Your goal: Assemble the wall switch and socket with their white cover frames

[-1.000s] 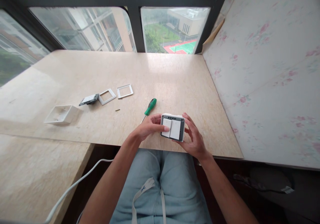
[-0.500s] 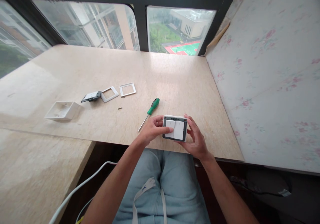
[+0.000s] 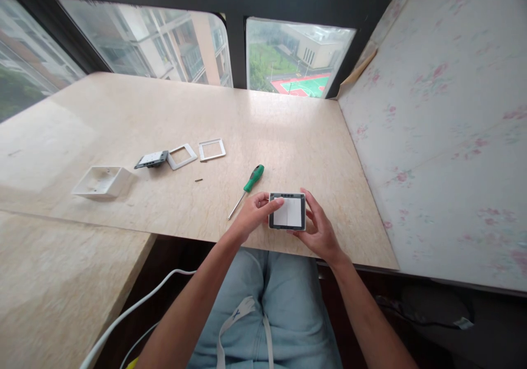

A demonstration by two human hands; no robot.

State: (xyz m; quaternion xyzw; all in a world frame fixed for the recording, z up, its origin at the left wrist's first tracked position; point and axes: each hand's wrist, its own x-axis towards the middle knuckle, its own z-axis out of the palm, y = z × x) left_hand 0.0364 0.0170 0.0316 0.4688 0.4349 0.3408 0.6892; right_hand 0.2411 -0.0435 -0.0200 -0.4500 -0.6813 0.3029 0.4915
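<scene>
A two-rocker wall switch with a dark grey frame sits in a white box, held up at the counter's front edge. My left hand grips its left side, the thumb resting on the upper part of the left rocker. Round the right side and lower corner curl the fingers of my right hand. The backs of both hands hide some fingers and the box's underside. Just beyond my left hand lies a screwdriver with a green handle, its tip toward me.
On the stone counter to the left are an open white box, another switch module, and two white frames. Small screws lie near them. Windows rise behind; a papered wall bounds the right. A white cable hangs below left.
My left thumb has slid up from the middle of the rocker toward its top. The switch now faces up more squarely and sits more level in the box. The view has shifted slightly.
</scene>
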